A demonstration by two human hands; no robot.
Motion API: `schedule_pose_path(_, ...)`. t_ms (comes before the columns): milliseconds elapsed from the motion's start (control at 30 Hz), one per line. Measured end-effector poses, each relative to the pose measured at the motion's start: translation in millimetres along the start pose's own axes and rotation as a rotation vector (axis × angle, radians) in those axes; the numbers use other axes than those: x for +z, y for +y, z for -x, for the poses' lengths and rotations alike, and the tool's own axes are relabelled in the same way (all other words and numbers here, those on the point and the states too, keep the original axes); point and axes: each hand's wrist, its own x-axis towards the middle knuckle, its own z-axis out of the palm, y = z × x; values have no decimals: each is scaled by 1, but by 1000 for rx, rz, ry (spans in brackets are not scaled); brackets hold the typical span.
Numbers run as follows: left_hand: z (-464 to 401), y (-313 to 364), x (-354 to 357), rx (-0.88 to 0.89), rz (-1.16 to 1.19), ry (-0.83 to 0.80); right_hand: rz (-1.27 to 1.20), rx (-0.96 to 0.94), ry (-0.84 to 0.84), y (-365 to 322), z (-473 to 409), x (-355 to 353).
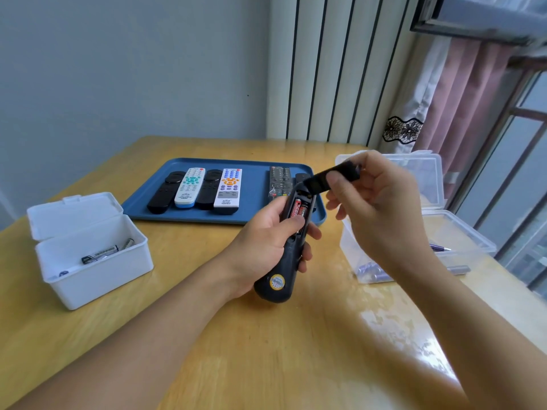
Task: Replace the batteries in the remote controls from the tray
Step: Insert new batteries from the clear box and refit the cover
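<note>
Our left hand grips the remote, our right pinches the cover (batteries exposed): we should set it aside.

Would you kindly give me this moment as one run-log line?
left hand: grips black remote | right hand: pinches battery cover, off | batteries: seated in compartment | blue tray: holds other remotes

Bright daylight from window at right; glare patch on table; right hand motion-blurred; wide-angle bending at frame edges.
</note>
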Motion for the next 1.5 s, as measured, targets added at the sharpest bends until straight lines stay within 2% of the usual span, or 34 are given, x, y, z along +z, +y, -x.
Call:
schedule_pose_path(100, -1, 2, -1, 47, -16, 53, 302, -306, -29, 3, 8, 3)
schedule_pose_path(200, -2, 3, -3, 64, -30, 94, 494, -508, -87, 4, 14, 5)
schedule_pose_path(400, -1, 4, 0, 53, 0, 108, 716, -651, -34, 8, 13, 9)
schedule_pose_path(533, -2, 5, 3, 16, 123, 117, 754, -700, 12, 9, 10, 17)
schedule_pose_path(667, -3, 6, 5, -24, 264, 116, 736, -674, 11, 13, 8, 22)
schedule_pose_path(833, -2, 6, 6, -33, 274, 87, 602, -597, -46, 17, 8, 26)
schedule_pose_path(1033, -3, 4, 0, -14, 233, 132, 539, -427, -256, 10, 9, 24)
schedule_pose_path(1167, -5, 0, -5, -2, 211, 172, 572, -401, -389, 7, 12, 17)
schedule_pose_path(1500, -4, 3, -6, -23, 189, 150, 609, -257, -435, 13, 9, 19)
